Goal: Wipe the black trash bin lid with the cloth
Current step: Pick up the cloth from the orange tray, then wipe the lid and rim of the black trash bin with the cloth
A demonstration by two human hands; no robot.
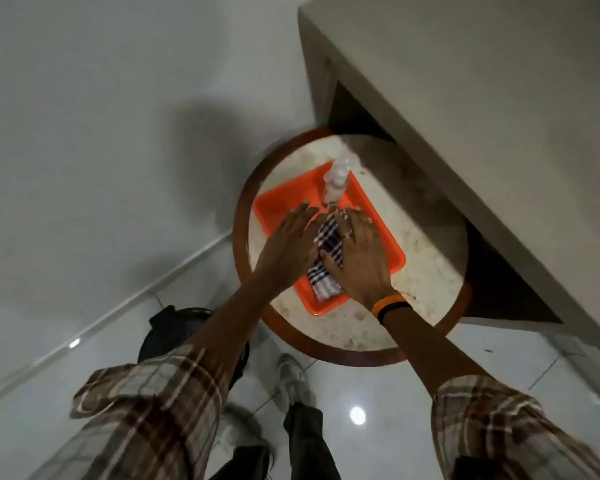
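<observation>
A folded checked cloth (pixel 326 258) lies in an orange tray (pixel 371 216) on a small round table. My left hand (pixel 288 244) rests flat on the cloth's left side with fingers spread. My right hand (pixel 361 254) lies flat on its right side, a ring on one finger and an orange and black band at the wrist. Neither hand is closed around the cloth. The black trash bin (pixel 174 327) stands on the floor at the lower left, mostly hidden behind my left forearm, so its lid is barely visible.
A clear spray bottle (pixel 336 181) stands at the tray's far end. The round table (pixel 426 282) has a stone top and dark wooden rim. A grey counter (pixel 465 98) overhangs it on the right. A white wall is to the left. My shoe (pixel 293 379) is on the glossy tiles.
</observation>
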